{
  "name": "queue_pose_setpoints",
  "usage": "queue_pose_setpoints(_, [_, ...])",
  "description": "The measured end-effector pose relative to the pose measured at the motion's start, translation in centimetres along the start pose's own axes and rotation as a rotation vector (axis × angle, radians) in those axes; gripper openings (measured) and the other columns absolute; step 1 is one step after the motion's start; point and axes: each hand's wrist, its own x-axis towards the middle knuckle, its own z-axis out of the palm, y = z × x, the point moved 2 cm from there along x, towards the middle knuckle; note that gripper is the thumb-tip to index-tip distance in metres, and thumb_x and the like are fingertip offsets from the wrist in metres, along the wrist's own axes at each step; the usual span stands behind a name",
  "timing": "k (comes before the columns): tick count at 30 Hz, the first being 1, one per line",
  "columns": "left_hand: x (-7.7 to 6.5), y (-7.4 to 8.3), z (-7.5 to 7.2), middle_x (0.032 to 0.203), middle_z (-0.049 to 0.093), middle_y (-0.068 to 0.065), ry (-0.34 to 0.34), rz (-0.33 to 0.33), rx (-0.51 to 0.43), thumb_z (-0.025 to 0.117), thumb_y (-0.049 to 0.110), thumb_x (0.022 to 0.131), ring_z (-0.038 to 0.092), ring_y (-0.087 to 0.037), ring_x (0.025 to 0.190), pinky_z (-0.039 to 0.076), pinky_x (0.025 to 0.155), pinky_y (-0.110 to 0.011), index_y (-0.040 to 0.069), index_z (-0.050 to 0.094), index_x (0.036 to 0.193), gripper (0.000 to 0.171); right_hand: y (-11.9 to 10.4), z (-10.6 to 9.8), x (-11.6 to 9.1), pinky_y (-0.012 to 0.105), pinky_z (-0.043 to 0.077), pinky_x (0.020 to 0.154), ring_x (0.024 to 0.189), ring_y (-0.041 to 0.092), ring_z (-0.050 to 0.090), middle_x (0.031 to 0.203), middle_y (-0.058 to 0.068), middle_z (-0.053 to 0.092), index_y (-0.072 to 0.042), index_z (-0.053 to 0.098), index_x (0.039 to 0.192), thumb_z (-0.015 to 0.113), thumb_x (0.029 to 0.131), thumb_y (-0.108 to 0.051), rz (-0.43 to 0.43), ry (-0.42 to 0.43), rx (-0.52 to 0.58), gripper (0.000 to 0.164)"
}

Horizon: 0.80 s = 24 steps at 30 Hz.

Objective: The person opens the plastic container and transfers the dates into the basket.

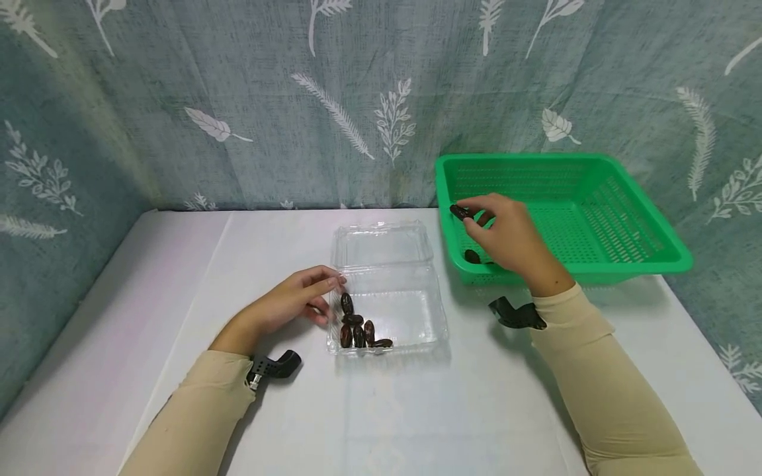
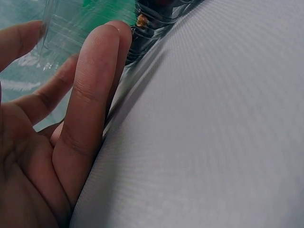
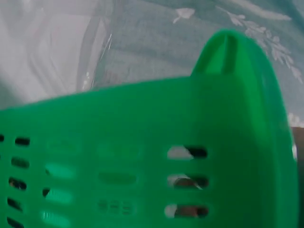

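Your right hand (image 1: pixel 506 235), its fingers pinching a date (image 1: pixel 461 212), long axis slanting, stands right of the clear container's (image 1: pixel 411 314) far end; your left hand (image 1: pixel 297 296), fingers relaxed, touches its left edge.

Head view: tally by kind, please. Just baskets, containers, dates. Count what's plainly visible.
Green basket: 1
Clear container: 1
Dates: 8 (6 in the container, 1 in the right hand, 1 in the basket)
Total: 10
A dark sliver by the hand in the basket may be another date; not counted.
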Motion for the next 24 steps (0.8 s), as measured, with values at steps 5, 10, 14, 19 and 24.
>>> queue_pose_setpoints(5, [0.0,-0.2,0.1,0.133,0.054,-0.013,-0.005,-0.023,-0.002,0.047,0.035,0.107,0.069,-0.015,0.077,0.062,0.07,-0.032,0.003,0.049,0.137,0.044,0.9,-0.3,0.0,0.032,0.048,0.061,0.09,0.031,0.066,0.115,0.019,0.07,-0.004,0.069,0.124,0.059,0.098,-0.01,0.095,-0.104,-0.003,0.029])
queue_pose_setpoints(10, [0.0,0.0,0.0,0.132,0.055,-0.013,0.004,-0.007,-0.002,0.048,0.037,0.106,0.069,-0.015,0.076,0.062,0.07,-0.033,0.003,0.049,0.137,0.045,1.8,-0.7,0.2,0.033,0.049,0.064,0.089,0.031,0.067,0.117,0.02,0.07,-0.005,0.07,0.123,0.059,0.098,-0.012,0.142,-0.254,-0.009,0.028])
queue_pose_setpoints(14, [0.0,-0.1,0.0,0.131,0.056,-0.012,-0.004,-0.016,0.0,0.048,0.036,0.107,0.069,-0.015,0.077,0.062,0.07,-0.032,0.003,0.049,0.137,0.045,2.4,-1.0,0.1,0.03,0.045,0.06,0.086,0.028,0.064,0.121,0.018,0.07,-0.007,0.071,0.123,0.06,0.099,-0.014,0.174,-0.389,0.008,0.027])
queue_pose_setpoints(19, [0.0,-0.1,0.1,0.13,0.055,-0.012,-0.001,-0.015,-0.004,0.047,0.036,0.107,0.069,-0.016,0.077,0.062,0.069,-0.032,0.003,0.049,0.137,0.044,2.9,-1.3,-0.1,0.029,0.049,0.061,0.085,0.024,0.067,0.118,0.017,0.071,-0.006,0.071,0.122,0.062,0.099,-0.019,0.24,-0.483,0.097,0.028])
queue_pose_setpoints(24, [0.0,0.1,0.0,0.131,0.055,-0.012,0.004,-0.009,-0.004,0.048,0.036,0.106,0.069,-0.015,0.076,0.062,0.069,-0.032,0.003,0.049,0.136,0.045,3.2,-1.2,-0.1,0.032,0.055,0.072,0.081,0.019,0.065,0.108,0.013,0.073,-0.006,0.074,0.117,0.063,0.099,-0.024,0.244,-0.539,0.132,0.027])
